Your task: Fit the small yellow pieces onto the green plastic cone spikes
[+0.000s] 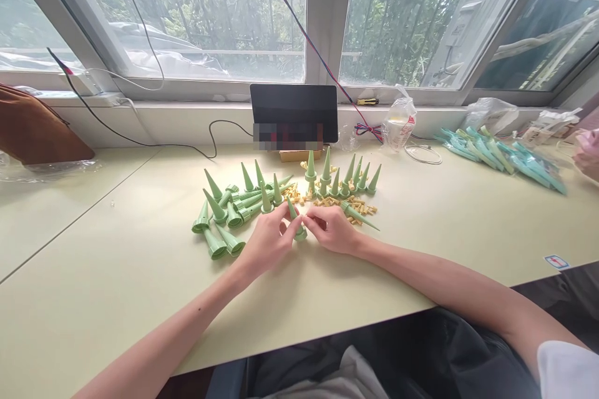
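Our left hand (269,234) is curled nearly closed, thumb and fingers around a green cone (300,234) just over the table (243,318), in front of us. That cone's long axis runs mostly upright: its narrow tip leans away from us and a little to our left, while its wide collar sits low, towards us. Our right hand (333,229) is drawn into a tight pinch on the cone's right flank, fingertips close to the left thumb. At this scale we can't fairly tell whether the right fingertips have a small piece between them. The left hand is the nearer of the two, being already on the cone. Beyond both hands lie small yellow pieces (367,208), with upright green cones (326,174) among and beside them. Fallen green cones (216,246) lie to our left, wide ends facing us.
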`<action>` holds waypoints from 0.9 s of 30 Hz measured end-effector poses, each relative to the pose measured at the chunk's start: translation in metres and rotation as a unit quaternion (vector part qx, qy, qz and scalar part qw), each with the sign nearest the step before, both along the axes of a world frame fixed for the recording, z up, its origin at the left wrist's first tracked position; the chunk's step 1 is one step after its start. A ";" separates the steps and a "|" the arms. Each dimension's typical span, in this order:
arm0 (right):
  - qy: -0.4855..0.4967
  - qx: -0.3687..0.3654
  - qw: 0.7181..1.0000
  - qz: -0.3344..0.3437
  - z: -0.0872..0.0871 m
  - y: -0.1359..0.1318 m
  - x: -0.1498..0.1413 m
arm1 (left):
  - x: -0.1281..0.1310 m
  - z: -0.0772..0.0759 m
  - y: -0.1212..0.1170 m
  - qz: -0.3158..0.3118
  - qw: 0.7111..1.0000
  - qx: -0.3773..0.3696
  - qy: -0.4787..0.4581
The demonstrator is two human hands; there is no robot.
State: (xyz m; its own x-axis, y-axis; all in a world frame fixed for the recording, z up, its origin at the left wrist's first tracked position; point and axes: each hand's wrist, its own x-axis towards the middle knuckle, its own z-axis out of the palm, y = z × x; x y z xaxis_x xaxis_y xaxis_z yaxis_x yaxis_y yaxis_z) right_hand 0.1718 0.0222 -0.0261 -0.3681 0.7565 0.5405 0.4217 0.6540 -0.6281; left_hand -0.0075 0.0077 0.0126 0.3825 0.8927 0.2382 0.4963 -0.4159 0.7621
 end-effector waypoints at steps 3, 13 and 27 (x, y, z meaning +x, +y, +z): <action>0.000 0.004 1.000 0.009 0.000 -0.001 0.000 | 0.000 0.001 -0.002 0.008 1.000 0.007 0.022; -0.004 0.008 1.000 0.017 0.001 0.000 0.000 | 0.001 0.000 -0.001 0.005 1.000 -0.016 -0.011; 0.007 0.032 0.999 0.027 0.003 0.000 -0.002 | -0.001 0.006 0.002 -0.001 0.979 -0.170 -0.115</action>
